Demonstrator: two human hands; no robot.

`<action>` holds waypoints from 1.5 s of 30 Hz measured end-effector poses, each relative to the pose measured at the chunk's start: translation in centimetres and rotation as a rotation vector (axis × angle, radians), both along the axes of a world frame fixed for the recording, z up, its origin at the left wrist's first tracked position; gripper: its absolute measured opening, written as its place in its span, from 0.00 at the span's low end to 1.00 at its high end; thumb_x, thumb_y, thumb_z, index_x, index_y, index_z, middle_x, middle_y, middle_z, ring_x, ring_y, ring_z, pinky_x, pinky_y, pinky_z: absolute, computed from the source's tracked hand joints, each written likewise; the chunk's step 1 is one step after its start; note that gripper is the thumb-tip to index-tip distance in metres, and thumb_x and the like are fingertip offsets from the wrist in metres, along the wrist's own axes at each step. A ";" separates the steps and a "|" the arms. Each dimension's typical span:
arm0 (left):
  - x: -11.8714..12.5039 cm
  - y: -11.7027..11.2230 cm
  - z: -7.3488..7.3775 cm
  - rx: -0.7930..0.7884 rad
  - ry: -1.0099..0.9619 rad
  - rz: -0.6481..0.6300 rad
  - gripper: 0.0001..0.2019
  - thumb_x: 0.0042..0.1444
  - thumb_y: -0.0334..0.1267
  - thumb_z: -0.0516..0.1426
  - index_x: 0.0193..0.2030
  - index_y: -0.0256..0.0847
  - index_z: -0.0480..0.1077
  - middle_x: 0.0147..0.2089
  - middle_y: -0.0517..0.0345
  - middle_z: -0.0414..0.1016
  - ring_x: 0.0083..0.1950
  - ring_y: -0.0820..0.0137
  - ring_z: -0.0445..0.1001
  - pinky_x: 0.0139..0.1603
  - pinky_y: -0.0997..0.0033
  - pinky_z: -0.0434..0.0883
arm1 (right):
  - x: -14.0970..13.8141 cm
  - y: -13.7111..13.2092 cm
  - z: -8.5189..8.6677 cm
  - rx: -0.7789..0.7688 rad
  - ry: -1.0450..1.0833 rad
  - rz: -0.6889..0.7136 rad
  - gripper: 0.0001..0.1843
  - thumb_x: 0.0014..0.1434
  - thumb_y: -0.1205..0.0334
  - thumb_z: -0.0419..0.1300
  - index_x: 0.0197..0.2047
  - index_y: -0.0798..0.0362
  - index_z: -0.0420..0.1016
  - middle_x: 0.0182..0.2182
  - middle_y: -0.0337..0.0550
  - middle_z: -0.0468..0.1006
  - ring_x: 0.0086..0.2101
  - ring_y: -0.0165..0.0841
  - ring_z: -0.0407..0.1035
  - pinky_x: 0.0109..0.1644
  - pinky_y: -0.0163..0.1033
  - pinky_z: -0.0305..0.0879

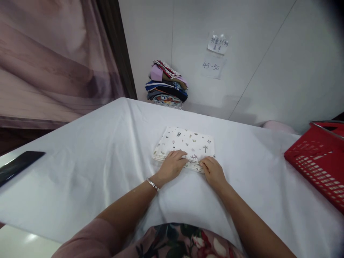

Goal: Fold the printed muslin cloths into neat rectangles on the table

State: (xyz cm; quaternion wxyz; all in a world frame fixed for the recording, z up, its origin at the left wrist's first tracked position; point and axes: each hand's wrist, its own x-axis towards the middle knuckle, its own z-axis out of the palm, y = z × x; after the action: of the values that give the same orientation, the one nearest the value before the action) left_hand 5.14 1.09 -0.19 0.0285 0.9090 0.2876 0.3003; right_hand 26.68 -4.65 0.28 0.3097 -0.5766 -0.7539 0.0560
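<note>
A folded white cloth (188, 142) with small printed figures lies in the middle of a table covered by a white sheet (88, 161). My left hand (172, 165) rests on the cloth's near edge with its fingers curled over the folded layers. My right hand (212, 171) pinches the same near edge further right, fingers closed on the fabric. A silver bracelet (152, 184) circles my left wrist.
A stack of folded coloured fabrics (167, 84) stands at the far table edge against the white wall. A red plastic basket (319, 161) sits at the right. A dark phone (18, 165) lies at the left edge. Two paper notes (217, 44) hang on the wall.
</note>
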 end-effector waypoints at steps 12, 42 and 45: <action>0.4 -0.2 0.0 0.097 0.023 -0.008 0.13 0.61 0.28 0.48 0.44 0.42 0.71 0.52 0.53 0.68 0.56 0.65 0.62 0.54 0.60 0.62 | 0.0 0.1 0.1 0.021 0.012 0.013 0.12 0.64 0.62 0.47 0.36 0.52 0.71 0.33 0.43 0.72 0.37 0.35 0.64 0.42 0.40 0.61; 0.7 0.2 -0.3 -0.058 -0.065 0.016 0.09 0.61 0.31 0.47 0.38 0.39 0.69 0.44 0.54 0.71 0.45 0.67 0.67 0.50 0.61 0.63 | 0.2 -0.1 0.4 0.058 -0.209 0.028 0.11 0.63 0.65 0.48 0.40 0.54 0.71 0.38 0.47 0.72 0.39 0.37 0.64 0.43 0.42 0.60; 0.7 0.2 -0.2 -0.055 -0.034 -0.001 0.09 0.61 0.31 0.48 0.38 0.40 0.69 0.43 0.55 0.72 0.44 0.68 0.67 0.50 0.62 0.63 | 0.2 -0.1 0.3 0.049 -0.235 0.035 0.12 0.64 0.65 0.47 0.40 0.54 0.71 0.37 0.47 0.72 0.39 0.37 0.64 0.43 0.41 0.60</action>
State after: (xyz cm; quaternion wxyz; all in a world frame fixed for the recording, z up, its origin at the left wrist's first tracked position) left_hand 5.86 1.31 -0.36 0.0584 0.9027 0.2950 0.3076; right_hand 26.93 -4.75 0.59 0.2322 -0.5584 -0.7960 -0.0252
